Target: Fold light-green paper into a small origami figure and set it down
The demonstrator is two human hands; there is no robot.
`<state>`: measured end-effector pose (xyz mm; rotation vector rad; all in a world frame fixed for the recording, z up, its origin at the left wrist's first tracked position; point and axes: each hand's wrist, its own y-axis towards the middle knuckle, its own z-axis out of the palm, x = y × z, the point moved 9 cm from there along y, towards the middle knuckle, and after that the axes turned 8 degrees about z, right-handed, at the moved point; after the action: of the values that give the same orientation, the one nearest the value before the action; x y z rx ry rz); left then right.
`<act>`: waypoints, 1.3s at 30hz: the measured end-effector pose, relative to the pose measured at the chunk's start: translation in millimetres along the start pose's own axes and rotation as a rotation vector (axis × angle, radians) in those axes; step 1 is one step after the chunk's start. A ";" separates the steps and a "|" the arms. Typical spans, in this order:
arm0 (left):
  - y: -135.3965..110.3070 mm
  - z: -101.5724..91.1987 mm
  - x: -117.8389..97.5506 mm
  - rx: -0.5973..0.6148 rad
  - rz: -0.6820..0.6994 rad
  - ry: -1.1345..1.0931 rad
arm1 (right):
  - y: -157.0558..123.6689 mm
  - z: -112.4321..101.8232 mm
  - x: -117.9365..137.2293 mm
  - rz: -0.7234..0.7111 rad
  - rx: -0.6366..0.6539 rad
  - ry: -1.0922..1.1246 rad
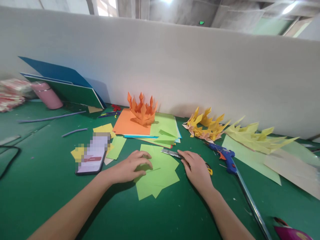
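Observation:
Several light-green paper pieces (160,180) lie overlapping on the table in front of me. My left hand (136,165) is over their left edge, fingers curved and apart, with nothing held between them; whether the fingertips touch the paper I cannot tell. To the right, my right hand (196,166) covers a pair of scissors (170,153), its fingers closed over the middle. The metal blades point left over the paper, and part of a yellow-and-black handle shows beyond the hand. Most of the handle is hidden.
A phone (93,156) lies left on yellow scraps. Behind stand an orange paper crown (143,111) on stacked sheets and a yellow crown (206,126). A pale-yellow spiked strip (257,135) and a blue glue gun (225,156) with a long glue stick are right. A pink bottle (47,95) leans far left.

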<state>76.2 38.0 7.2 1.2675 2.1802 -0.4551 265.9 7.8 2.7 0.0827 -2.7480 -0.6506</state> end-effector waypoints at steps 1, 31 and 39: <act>0.2 -0.6 -1.8 -0.008 0.020 0.004 | -0.6 -2.1 2.0 -0.013 -0.007 0.022; 3.9 -1.1 6.5 -0.068 0.190 0.046 | -6.9 8.3 41.5 -0.266 0.178 0.195; 5.6 -4.0 5.4 -0.078 0.187 0.043 | -10.0 6.5 38.9 -0.293 0.207 0.163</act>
<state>77.7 46.5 7.0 1.4331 2.0690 -0.2671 226.8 -3.3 4.0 0.5681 -2.6567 -0.4055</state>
